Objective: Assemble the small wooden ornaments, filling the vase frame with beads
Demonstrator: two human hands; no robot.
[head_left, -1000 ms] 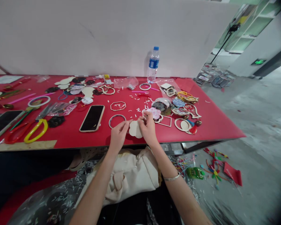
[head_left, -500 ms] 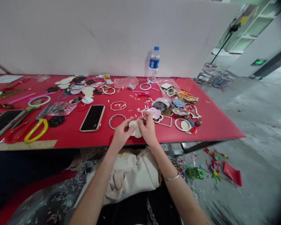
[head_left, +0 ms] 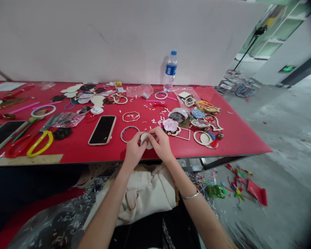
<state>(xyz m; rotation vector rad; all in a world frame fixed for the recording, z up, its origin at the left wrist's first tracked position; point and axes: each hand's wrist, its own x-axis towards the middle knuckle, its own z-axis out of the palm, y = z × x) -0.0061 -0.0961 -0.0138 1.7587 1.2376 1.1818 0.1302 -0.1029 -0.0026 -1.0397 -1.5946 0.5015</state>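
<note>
Both my hands meet over the near edge of the red table (head_left: 235, 138). My left hand (head_left: 133, 151) and my right hand (head_left: 161, 146) are closed in a pinch on a pale wooden cutout piece (head_left: 144, 139), which shows only partly between the fingers. A silver ring (head_left: 129, 133) lies just beyond my left hand. A pink flower-shaped piece (head_left: 170, 125) sits just past my right hand. A thin bracelet (head_left: 189, 196) is on my right wrist.
A phone (head_left: 102, 130) lies left of the ring. Yellow-handled scissors (head_left: 40, 142) and red loops lie further left. Wooden frames and ornaments (head_left: 204, 119) crowd the right. A water bottle (head_left: 169, 71) stands at the back. A cream bag (head_left: 142, 193) rests on my lap. Craft scraps (head_left: 238, 186) litter the floor.
My hands have closed together over the pale cutout, which now is mostly covered. My right hand has come away from the pink flower piece, which now lies uncovered.
</note>
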